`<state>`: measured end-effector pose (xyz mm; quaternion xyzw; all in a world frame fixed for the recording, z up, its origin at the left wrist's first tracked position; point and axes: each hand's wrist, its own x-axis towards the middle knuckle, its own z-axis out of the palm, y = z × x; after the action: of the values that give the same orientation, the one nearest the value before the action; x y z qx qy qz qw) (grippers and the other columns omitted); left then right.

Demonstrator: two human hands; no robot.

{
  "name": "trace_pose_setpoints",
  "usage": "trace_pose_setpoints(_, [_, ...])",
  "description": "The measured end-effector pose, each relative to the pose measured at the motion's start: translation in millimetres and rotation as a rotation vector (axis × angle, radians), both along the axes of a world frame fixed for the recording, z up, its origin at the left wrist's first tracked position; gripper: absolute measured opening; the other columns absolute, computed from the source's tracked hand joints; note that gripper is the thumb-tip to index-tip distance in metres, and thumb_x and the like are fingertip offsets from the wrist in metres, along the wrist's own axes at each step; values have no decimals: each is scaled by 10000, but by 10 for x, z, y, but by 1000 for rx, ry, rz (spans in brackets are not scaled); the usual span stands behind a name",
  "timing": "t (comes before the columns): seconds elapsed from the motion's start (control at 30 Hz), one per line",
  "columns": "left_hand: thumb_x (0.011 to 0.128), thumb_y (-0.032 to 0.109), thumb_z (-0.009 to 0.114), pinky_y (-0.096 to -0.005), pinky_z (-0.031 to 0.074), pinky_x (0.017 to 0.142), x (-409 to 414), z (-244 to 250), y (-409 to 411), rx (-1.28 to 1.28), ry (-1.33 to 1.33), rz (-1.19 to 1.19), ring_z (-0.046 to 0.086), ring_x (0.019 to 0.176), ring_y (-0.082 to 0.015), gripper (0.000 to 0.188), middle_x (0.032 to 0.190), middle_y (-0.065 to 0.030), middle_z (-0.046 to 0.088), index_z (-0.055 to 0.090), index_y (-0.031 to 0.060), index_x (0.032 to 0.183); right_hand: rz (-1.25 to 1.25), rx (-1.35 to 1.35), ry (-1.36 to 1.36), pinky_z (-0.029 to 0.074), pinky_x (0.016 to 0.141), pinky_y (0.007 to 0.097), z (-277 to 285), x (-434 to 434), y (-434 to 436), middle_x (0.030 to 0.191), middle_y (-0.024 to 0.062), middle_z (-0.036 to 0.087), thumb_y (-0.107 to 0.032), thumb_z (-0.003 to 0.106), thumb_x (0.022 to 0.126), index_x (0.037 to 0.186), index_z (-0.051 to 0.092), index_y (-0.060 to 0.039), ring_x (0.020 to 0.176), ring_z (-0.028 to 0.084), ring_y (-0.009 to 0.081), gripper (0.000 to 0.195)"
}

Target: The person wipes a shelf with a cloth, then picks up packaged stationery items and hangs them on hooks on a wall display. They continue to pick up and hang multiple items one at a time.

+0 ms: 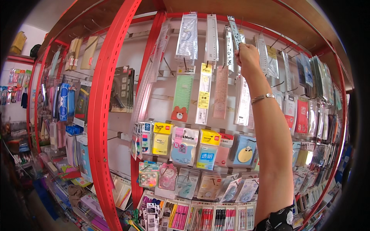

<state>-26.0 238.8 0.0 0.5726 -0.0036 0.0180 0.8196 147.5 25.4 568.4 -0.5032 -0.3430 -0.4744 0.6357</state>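
Note:
My right hand [248,57], with a silver bracelet [262,98] at its wrist, reaches up to the top row of hooks. Its fingers are closed on the lower end of a packaged ruler [234,32] that hangs tilted. Just left of it hangs a similar packaged ruler with dark print [229,52]. Farther left are clear rulers [212,39] and a ruler set with a protractor [186,37]. Below hang a green ruler with a bear [182,93], a yellow-labelled ruler [204,95] and a pink ruler [220,92]. My left hand is out of view.
A red slotted metal upright [101,115] stands at the left. Sticky-note packs [183,147] and correction-tape packs [188,183] hang lower down. Trays of pens [179,216] line the bottom. Bare metal hooks [167,64] jut from the rack. More packaged stationery [302,115] hangs at the right.

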Motion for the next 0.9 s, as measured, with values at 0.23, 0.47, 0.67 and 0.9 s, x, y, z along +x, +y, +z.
trace_pose_setpoints(0.23, [746,17,665,-287,474,629,29,67,7,81,60,111,569,716,-146,318,838,-34,605,550,11,1043,-38,15,65,357,394,276,51,95,11,628,105,561,-101,437,862,813,507,40,445,461,128,165])
trace_pose_setpoints(0.47, [791,18,609,-280,473,578,150,-226,-1,-125,138,172,565,674,-141,261,829,-33,604,549,21,1045,39,-86,218,367,401,271,-104,230,-29,693,132,589,-94,413,854,849,511,67,475,469,134,188])
trace_pose_setpoints(0.67, [851,108,552,-220,393,514,229,-135,94,45,220,215,492,602,-83,185,786,-8,593,599,41,1017,82,-112,313,373,409,264,-188,187,-124,743,144,614,-90,390,853,872,488,80,478,465,130,198])
trace_pose_setpoints(0.9, [852,96,548,-202,356,509,248,789,67,126,-222,255,463,554,-73,225,683,-4,569,611,11,1052,-42,-184,-19,404,464,245,-1125,-155,-159,663,73,570,-152,442,889,1053,492,16,502,492,101,240])
